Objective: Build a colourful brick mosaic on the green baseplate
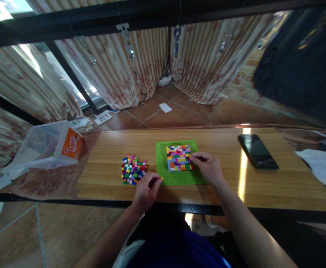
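Spanning most of the view's width, the wooden table carries all of the work. Near its middle lies the green baseplate, its studs showing as a border on every side of what is built on it. That built part, the multicoloured brick block, sits on the plate a little toward its far edge, roughly rectangular and packed tight across its top. A good deal of fitting therefore looks done, though how many layers it has cannot be told from here. What is left to draw on is the loose brick pile, heaped on the wood just to the left of the plate, mixed in colour and unsorted.

The right hand reaches in from the right, palm down, wrist low over the plate's edge, thumb and forefinger brought together at the block's right side; whether a brick is pinched between them cannot be told. The left hand hovers between pile and plate, fingers curled and knuckles outward, thumb meeting forefinger by the plate's left edge. Smallest of all, a yellow brick is nipped in those left fingertips, its far end poking out toward the block.
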### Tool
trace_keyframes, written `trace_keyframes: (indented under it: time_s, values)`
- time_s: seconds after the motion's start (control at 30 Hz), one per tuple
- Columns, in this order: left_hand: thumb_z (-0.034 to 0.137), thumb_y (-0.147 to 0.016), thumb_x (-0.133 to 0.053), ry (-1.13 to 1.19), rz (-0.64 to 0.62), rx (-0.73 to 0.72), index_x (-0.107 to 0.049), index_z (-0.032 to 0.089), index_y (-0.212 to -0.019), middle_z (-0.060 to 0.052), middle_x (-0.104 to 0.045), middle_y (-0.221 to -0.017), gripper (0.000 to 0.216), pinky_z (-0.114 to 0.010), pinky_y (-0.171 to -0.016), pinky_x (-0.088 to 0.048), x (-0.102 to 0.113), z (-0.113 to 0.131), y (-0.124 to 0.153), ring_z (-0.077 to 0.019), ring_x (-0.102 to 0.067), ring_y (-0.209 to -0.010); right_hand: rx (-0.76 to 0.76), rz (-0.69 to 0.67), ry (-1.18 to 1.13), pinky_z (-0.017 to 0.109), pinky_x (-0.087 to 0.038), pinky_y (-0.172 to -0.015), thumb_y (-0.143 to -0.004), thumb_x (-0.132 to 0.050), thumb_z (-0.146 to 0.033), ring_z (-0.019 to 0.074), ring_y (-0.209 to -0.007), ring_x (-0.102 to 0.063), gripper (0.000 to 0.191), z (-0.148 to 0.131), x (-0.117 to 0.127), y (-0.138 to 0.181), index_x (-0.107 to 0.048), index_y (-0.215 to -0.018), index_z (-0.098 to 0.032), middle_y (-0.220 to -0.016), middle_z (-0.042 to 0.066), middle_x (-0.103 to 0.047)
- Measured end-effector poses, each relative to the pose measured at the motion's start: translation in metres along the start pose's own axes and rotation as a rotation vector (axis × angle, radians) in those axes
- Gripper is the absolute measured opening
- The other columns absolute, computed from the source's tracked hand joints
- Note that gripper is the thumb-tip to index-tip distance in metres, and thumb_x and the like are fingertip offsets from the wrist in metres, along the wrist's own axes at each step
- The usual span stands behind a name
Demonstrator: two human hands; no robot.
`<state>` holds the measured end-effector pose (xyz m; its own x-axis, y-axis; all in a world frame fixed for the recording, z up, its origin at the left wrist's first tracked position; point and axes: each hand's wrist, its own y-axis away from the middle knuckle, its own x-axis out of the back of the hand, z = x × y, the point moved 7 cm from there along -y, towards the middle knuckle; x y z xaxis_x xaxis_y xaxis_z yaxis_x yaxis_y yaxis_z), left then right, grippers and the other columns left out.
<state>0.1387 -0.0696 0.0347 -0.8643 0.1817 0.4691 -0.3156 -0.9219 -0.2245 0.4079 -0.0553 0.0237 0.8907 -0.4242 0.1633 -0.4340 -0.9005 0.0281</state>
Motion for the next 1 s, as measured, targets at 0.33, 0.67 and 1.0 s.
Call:
trace_keyframes:
  time_s: [0.33,0.67,1.0]
  values:
    - [0.024,-0.093,-0.059,-0.040,0.002,-0.036,-0.064,0.020,-0.087,-0.002,-0.066,-0.083,0.008,-0.025,-0.072,-0.049,0.001,0.004,0.000,-0.0143,-0.062,-0.077,-0.167,-0.057,-0.164,0.026,-0.052,-0.059,-0.051,-0.088,-0.043,0.0130,-0.063,-0.062,0.036,0.008,-0.007,-0.004,-0.072,-0.071,-0.018,-0.069,0.003,-0.071]
    - [0.028,-0.094,-0.057,-0.054,0.000,-0.023,-0.063,0.021,-0.088,-0.003,-0.066,-0.085,0.011,-0.028,-0.075,-0.050,-0.002,0.002,0.001,-0.0153,-0.062,-0.079,-0.263,-0.084,-0.198,0.024,-0.050,-0.050,-0.040,-0.092,-0.045,0.0125,-0.055,-0.061,0.045,0.008,-0.011,-0.006,-0.068,-0.067,-0.018,-0.063,0.001,-0.068]
    - [0.029,-0.093,-0.058,0.040,0.005,-0.014,-0.064,0.019,-0.089,-0.004,-0.067,-0.087,0.013,-0.028,-0.077,-0.051,-0.001,-0.002,0.002,-0.0164,-0.063,-0.083,0.019,0.149,0.018,0.036,-0.056,-0.071,-0.069,-0.077,-0.051,0.0190,-0.073,-0.067,0.037,-0.008,0.009,0.036,-0.073,-0.085,-0.018,-0.081,0.007,-0.074]
